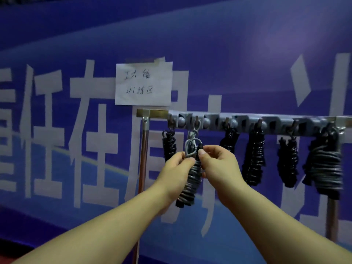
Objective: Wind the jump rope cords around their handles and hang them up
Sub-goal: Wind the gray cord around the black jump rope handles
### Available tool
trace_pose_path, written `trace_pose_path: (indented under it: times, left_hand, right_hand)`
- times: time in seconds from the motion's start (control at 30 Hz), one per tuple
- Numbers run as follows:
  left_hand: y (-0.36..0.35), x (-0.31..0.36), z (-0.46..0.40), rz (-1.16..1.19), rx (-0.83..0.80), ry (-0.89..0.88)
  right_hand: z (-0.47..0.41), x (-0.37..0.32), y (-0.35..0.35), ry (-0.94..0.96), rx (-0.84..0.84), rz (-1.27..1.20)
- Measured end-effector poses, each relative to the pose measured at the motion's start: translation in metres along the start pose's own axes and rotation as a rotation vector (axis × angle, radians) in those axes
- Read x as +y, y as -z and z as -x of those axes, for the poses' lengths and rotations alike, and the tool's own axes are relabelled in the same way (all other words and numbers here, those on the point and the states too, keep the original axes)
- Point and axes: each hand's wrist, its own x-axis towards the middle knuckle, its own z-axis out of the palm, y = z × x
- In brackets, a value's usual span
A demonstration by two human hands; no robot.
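A wound jump rope (191, 180), grey cord coiled round black handles, hangs upright between my two hands just below the grey hook rail (247, 120). My left hand (176, 172) holds the bundle's left side, fingers curled at the grey cord loop (190, 147). My right hand (219, 164) pinches the black handle top with thumb and forefinger. The loop sits just under the rail's second hook (196, 122), where a pale cord piece hangs; whether it is caught there I cannot tell.
Several wound black ropes hang from the rail: one at the left (168, 143), others to the right (254, 159), (287, 161), (323, 164). A metal stand post (142, 155) rises left of my hands. A blue banner with a taped paper note (143, 83) fills the background.
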Motion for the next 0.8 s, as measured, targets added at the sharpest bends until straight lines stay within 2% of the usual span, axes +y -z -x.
trace_pose_path:
  times: [0.07,0.17,0.37,0.67,0.8]
  left_hand:
    - [0.000,0.009,-0.007,0.072,0.008,0.002]
    - [-0.002,0.020,-0.015,0.155,0.120,-0.030]
    - [-0.003,0.039,-0.033,0.128,0.185,-0.088]
    - [-0.012,0.047,-0.056,0.098,0.266,-0.065]
    - [-0.009,0.038,-0.061,0.066,0.283,0.006]
  right_hand:
    - [-0.014,-0.009,-0.002,0.039,0.020,0.052]
    - [-0.027,-0.022,-0.007,0.087,0.043,0.126]
    - [-0.044,-0.049,-0.010,0.131,0.102,0.206]
    - [-0.059,-0.054,-0.014,0.049,0.212,0.160]
    - [-0.060,-0.046,-0.017,-0.038,0.189,0.183]
